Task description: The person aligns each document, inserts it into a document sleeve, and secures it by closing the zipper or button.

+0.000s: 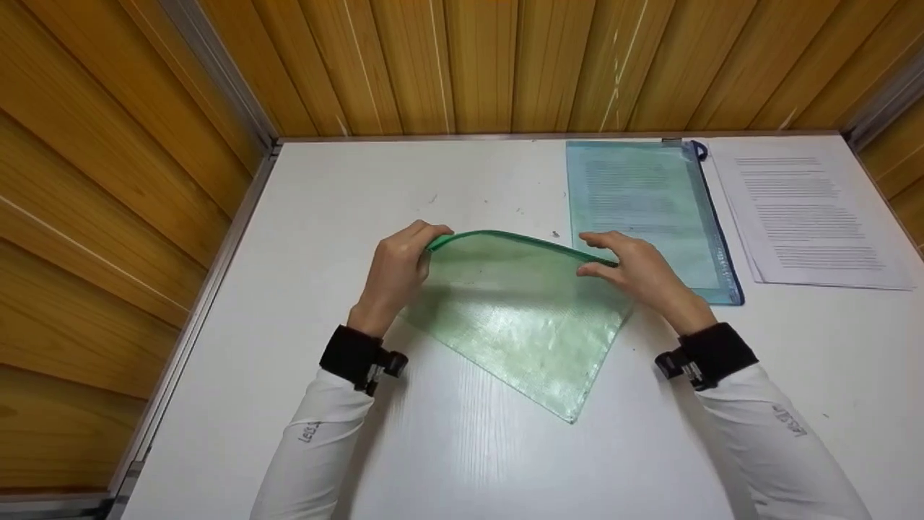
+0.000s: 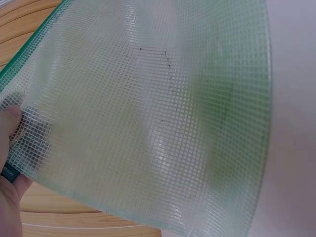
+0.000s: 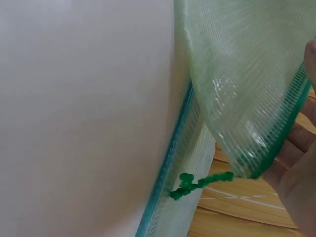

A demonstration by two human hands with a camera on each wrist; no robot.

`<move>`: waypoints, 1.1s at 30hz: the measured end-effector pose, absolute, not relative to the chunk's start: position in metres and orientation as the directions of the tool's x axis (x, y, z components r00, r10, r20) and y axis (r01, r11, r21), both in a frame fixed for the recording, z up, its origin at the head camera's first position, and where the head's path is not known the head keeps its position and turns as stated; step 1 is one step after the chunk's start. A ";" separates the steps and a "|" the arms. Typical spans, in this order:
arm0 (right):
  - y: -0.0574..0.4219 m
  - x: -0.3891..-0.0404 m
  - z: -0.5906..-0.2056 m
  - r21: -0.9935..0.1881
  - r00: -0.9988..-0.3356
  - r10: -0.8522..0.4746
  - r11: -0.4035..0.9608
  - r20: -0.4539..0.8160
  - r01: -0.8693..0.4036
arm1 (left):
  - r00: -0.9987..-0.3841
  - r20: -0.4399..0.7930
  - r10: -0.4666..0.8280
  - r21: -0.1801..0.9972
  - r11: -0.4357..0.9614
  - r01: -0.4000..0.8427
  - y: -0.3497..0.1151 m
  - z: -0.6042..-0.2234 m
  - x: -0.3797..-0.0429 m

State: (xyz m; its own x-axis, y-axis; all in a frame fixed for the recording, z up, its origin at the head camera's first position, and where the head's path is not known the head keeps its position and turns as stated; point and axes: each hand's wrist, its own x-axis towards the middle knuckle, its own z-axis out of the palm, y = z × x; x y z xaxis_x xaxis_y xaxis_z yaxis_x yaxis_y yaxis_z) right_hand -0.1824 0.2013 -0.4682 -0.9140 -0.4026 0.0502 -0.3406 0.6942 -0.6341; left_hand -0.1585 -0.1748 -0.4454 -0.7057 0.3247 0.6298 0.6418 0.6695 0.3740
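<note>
Left hand [image 1: 399, 269] is pinching the zip edge [image 1: 534, 240] — likely best for this floppy mesh pouch [image 1: 516, 332]; right hand [image 1: 635, 266] is gaping.

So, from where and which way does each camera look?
Head: head-worn, facing forward and down at a green pouch; left hand, right hand and sleeves show.
Left wrist: on that wrist, facing the pouch; left hand partly shows.
Right wrist: on that wrist, facing the pouch and a green cord; right hand partly shows.
Both wrist views share the pouch.
</note>
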 end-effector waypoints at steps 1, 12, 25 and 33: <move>0.199 -0.184 -0.468 -0.629 -0.909 -0.414 0.697 0.039 -0.344 | -0.708 0.629 0.320 0.381 0.667 0.640 -0.174 -0.445 -0.159; 0.193 -0.193 -0.474 -0.675 -0.859 -0.512 0.642 -0.025 -0.363 | -0.707 0.635 0.310 0.399 0.652 0.645 -0.171 -0.439 -0.160; 0.187 -0.178 -0.489 -0.799 -0.902 -0.432 0.545 -0.010 -0.252 | -0.802 0.572 0.171 0.486 0.717 0.500 -0.166 -0.438 -0.164; 0.180 -0.172 -0.491 -0.820 -0.930 -0.365 0.542 -0.033 -0.184 | -0.896 0.437 0.084 0.578 0.736 0.351 -0.164 -0.440 -0.166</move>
State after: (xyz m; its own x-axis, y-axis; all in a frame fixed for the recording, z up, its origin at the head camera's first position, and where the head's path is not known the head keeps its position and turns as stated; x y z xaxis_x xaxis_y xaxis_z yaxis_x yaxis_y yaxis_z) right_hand -0.1719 0.1796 -0.4914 -0.9305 -0.3649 -0.0325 -0.1840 0.5422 -0.8198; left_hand -0.1660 -0.1641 -0.4398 -0.8955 0.0840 0.4370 0.3512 0.7365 0.5781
